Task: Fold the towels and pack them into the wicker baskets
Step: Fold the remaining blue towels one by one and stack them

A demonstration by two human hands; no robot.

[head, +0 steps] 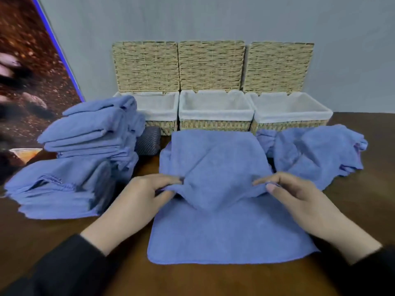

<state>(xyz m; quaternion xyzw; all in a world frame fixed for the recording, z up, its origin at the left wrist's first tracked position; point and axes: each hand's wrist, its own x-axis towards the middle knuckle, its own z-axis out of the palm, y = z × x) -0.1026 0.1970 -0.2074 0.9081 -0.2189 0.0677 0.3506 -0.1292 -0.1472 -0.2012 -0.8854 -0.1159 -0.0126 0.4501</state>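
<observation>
Mid-fold: towel at frame centre on the bench.
Left hand and right hand each pinch an edge, grip closed on cloth, far half apparently being drawn toward the near hem. Next: align corners, flatten. Baskets above look empty; stack at left.

Blue towels — tan woven baskets, white-lined

Both hands pinch with curled fingers.
</observation>
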